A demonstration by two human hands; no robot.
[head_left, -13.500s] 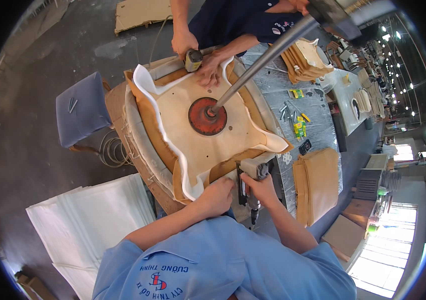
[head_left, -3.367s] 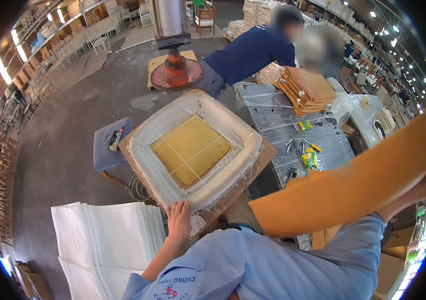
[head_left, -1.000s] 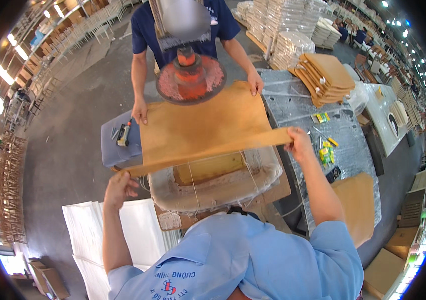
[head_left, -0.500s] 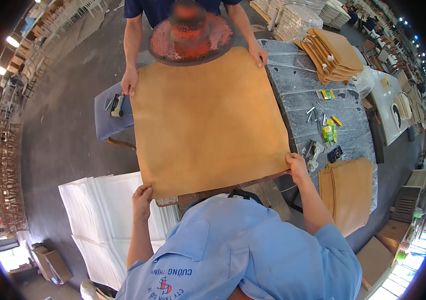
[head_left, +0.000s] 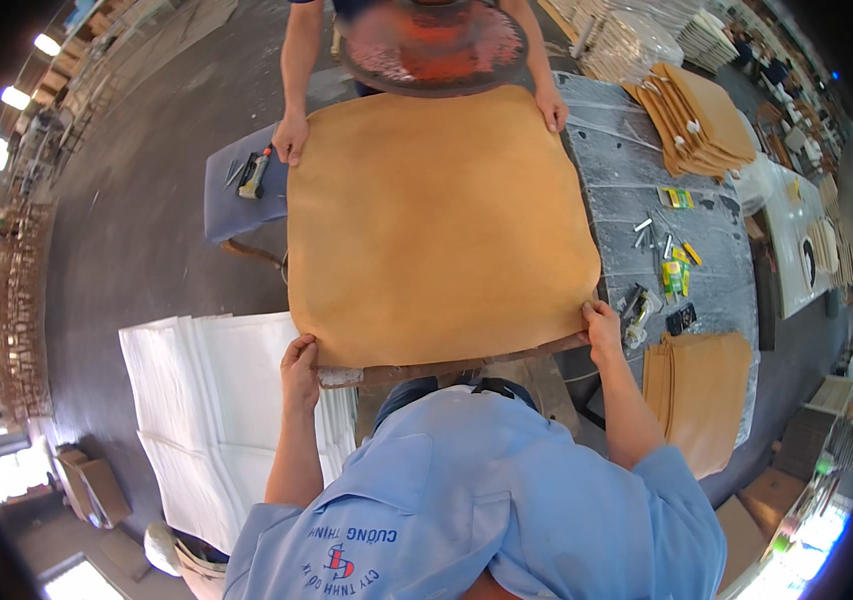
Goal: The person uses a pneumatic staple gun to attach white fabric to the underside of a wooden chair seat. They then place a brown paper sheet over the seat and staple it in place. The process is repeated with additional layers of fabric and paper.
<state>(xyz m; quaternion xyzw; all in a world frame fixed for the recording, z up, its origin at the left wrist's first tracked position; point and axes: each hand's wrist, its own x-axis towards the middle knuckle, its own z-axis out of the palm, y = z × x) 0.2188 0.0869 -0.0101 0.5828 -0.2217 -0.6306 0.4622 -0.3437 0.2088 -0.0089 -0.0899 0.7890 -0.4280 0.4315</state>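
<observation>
Both grips clamp tan sheet (head_left: pixel 442 225) edge: left hand (head_left: pixel 300 368), right hand (head_left: pixel 603 330) | co-worker's hands (head_left: pixel 292 138) opposite

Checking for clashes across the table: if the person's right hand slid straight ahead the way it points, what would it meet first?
Probably only the tan leather sheet it already grips; beyond that, the co-worker's hand at the far edge.

Both hands (head_left: pixel 299 366) (head_left: pixel 602 330) grip the tan leather sheet (head_left: pixel 437 225) (near corners).

Bright even light, fisheye-bent rim, blurred top
</observation>
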